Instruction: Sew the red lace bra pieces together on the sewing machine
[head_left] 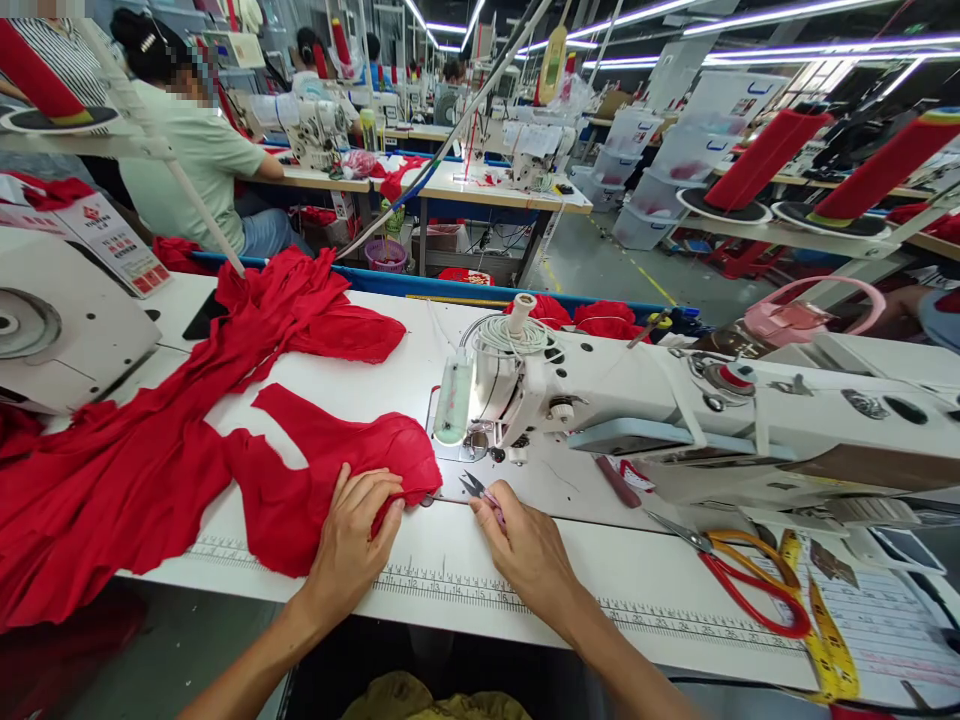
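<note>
My left hand [354, 535] is closed on the near edge of a red fabric piece [409, 450], with the thumb at the edge and the other fingers on top. The piece lies flat on the white table, its rounded end just left of the sewing machine's needle area [480, 445]. In my right hand [529, 545] is a pair of thread snips [475, 487]. Their dark blades point up and left toward the machine, apart from the fabric. More red fabric [172, 450] lies in folds to the left and hangs over the front edge.
Orange-and-red-handled scissors [750, 575] and a yellow tape measure [829, 640] lie at the right. The sewing machine [675, 400] spans the table's right side. Red thread cones [772, 160] stand behind it. A co-worker [187, 150] sits at the back left.
</note>
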